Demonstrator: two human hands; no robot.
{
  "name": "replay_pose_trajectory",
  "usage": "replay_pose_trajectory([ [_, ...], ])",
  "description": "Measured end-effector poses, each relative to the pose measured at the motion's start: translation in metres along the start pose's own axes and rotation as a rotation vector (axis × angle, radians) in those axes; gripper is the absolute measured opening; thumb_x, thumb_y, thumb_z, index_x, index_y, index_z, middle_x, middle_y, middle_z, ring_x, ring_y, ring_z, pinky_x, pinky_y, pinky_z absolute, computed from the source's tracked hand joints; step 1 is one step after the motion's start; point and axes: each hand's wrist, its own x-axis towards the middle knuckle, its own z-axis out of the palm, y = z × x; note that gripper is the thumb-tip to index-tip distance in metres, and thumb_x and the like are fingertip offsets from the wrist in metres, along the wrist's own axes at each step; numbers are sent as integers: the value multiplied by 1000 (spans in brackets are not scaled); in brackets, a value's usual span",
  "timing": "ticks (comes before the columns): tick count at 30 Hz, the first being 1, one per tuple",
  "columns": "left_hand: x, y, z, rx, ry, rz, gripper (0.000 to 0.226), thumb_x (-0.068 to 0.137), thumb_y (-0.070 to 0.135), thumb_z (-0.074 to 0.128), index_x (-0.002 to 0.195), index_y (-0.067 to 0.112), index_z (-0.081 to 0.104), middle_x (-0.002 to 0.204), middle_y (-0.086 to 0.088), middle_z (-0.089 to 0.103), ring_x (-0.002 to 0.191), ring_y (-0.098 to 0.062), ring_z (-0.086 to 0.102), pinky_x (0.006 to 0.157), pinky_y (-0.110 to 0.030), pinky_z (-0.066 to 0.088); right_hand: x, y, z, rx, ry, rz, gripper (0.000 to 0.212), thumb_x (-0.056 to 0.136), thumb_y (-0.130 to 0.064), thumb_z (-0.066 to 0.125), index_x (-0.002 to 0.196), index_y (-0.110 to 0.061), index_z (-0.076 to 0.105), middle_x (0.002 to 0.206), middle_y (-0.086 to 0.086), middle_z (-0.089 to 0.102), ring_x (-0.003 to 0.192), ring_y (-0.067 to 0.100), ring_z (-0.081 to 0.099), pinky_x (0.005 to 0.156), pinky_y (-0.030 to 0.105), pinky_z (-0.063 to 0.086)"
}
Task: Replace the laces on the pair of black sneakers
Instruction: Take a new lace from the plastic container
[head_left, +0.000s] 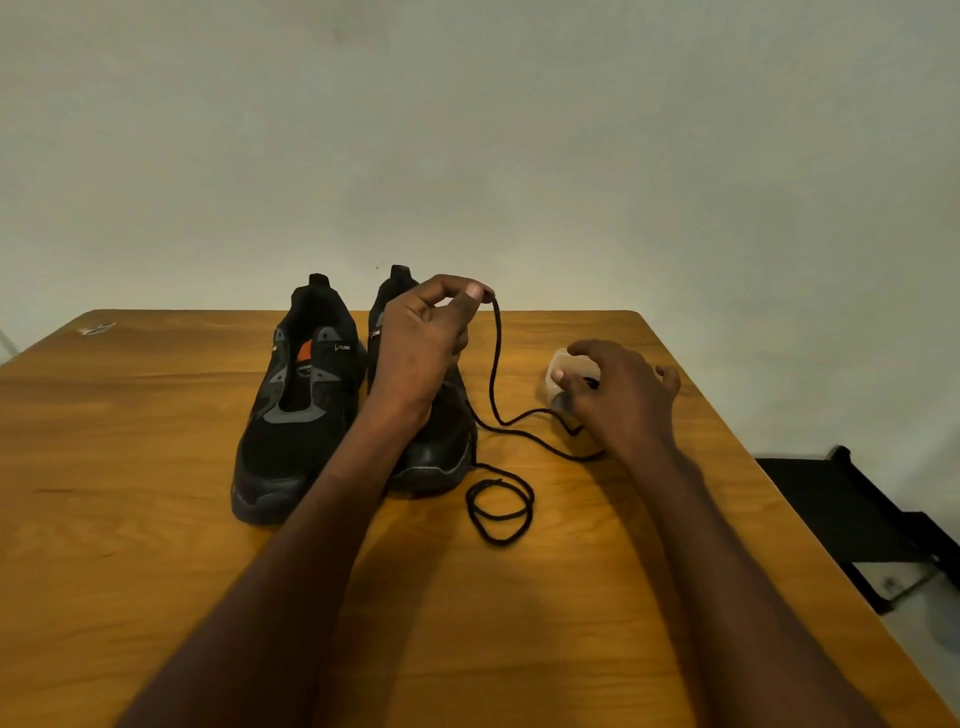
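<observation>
Black lace (496, 364) pinched by left hand (423, 343) – right hand (618, 395) grips clear cup (558, 366), sneakers (298, 395) adj.

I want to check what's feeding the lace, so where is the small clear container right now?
In the head view, the small clear container sits on the table, right of the sneakers, under the right hand.

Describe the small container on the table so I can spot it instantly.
On the wooden table, look right of the two black sneakers. Under the right hand sits a small translucent plastic container; a black lace trails toward it, and it is the only pale object there.
</observation>
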Motion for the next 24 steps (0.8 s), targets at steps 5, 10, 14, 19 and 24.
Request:
replay_pose_trajectory([
  [5, -1, 1, 1, -21, -39, -23, 23, 106, 22, 61, 110, 3, 73, 54, 4, 36, 47, -10, 26, 44, -23, 24, 3, 7, -1, 61, -59, -24, 40, 100, -31, 66, 139, -36, 58, 148, -5, 58, 142, 23, 46, 123, 57, 5],
  [10, 0, 1, 1, -18, -61, -2, 22, 104, 23, 63, 107, 5, 74, 52, 5, 37, 47, -12, 25, 44, -22, 24, -5, -16, -1, 488, 163, -231, 37, 102, -26, 61, 139, -30, 61, 144, -20, 56, 135, -9, 46, 119, 45, 35],
  [14, -3, 4, 4, 50, -98, 48, 15, 101, 17, 68, 107, 4, 75, 48, 12, 44, 46, -8, 31, 47, -20, 30, -23, -57, 0, 872, -41, -242, 34, 103, -32, 62, 138, -28, 61, 108, -6, 76, 106, 3, 70, 93, 23, 55],
  [19, 7, 12, -22, -129, -184, -80, 28, 101, 18, 67, 128, 11, 67, 61, 3, 40, 47, -13, 25, 44, -25, 23, -16, -46, 5, 959, 353, 164, 23, 108, -26, 54, 105, -20, 76, 75, 1, 67, 66, 14, 60, 56, 31, 51],
  [24, 12, 11, -48, -257, -108, -105, 26, 106, 19, 57, 128, 6, 63, 72, -3, 50, 43, -8, 30, 39, -20, 27, -11, -27, 4, 379, 441, 53, 37, 98, -14, 63, 134, -17, 63, 126, 0, 67, 119, 20, 63, 96, 29, 53],
])
